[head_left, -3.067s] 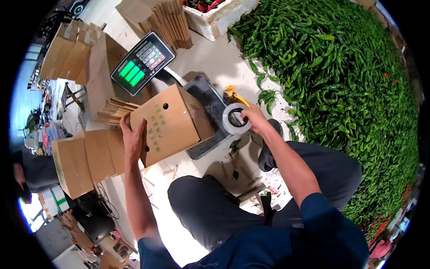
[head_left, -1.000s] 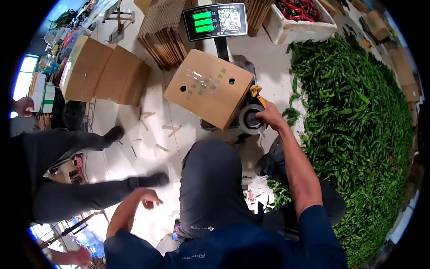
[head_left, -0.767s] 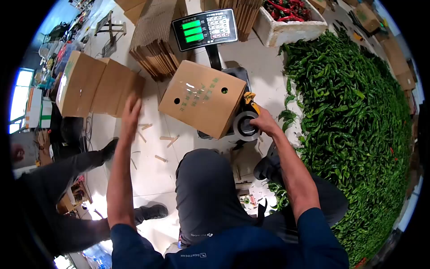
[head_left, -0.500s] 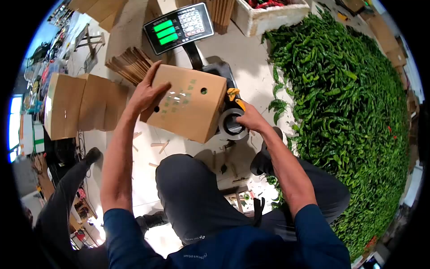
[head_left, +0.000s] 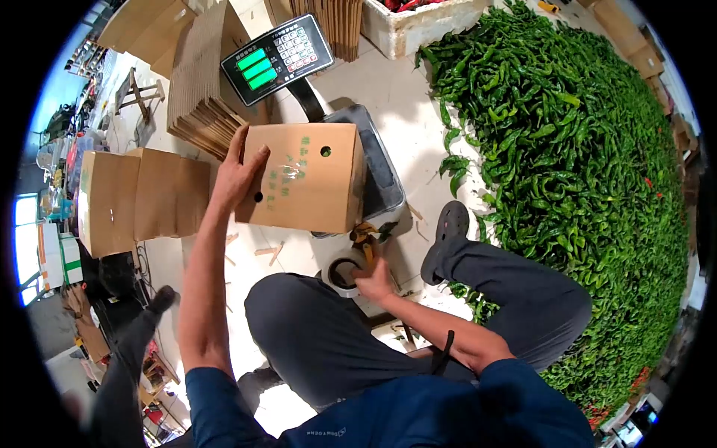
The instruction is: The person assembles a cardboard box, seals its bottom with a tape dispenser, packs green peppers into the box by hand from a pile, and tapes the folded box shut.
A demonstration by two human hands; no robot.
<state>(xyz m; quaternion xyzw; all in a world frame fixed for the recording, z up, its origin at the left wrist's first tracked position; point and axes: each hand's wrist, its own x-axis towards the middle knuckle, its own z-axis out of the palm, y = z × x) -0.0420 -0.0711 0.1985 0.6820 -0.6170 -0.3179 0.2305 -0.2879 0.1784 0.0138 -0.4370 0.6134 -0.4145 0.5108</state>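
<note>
Bracing hand: left hand (head_left: 243, 173), spread over the left edge of the box (head_left: 299, 183), thumb on the printed face; how firmly it grips cannot be told.
Dispenser hand: right hand (head_left: 378, 281), closed around the tape dispenser (head_left: 367, 255).
Box: over the dark platform of the scale (head_left: 382, 170), overhanging its left side; ahead of both hands.
Long axis: apparently crosswise, left to right, though foreshortening leaves this uncertain.
Nearer hand: left, in contact; the right is apart, below the lower right corner.
Dispenser head: just beside that corner; contact cannot be told.
Counts, working area: one box, with two round holes in its printed face; one dispenser; one scale, with three lit green windows.
Counts, surroundings: two stacks of flat cardboard (head_left: 208, 78); one white crate (head_left: 418, 31) of red peppers; one heap of green peppers (head_left: 534, 149), individually uncountable.
</note>
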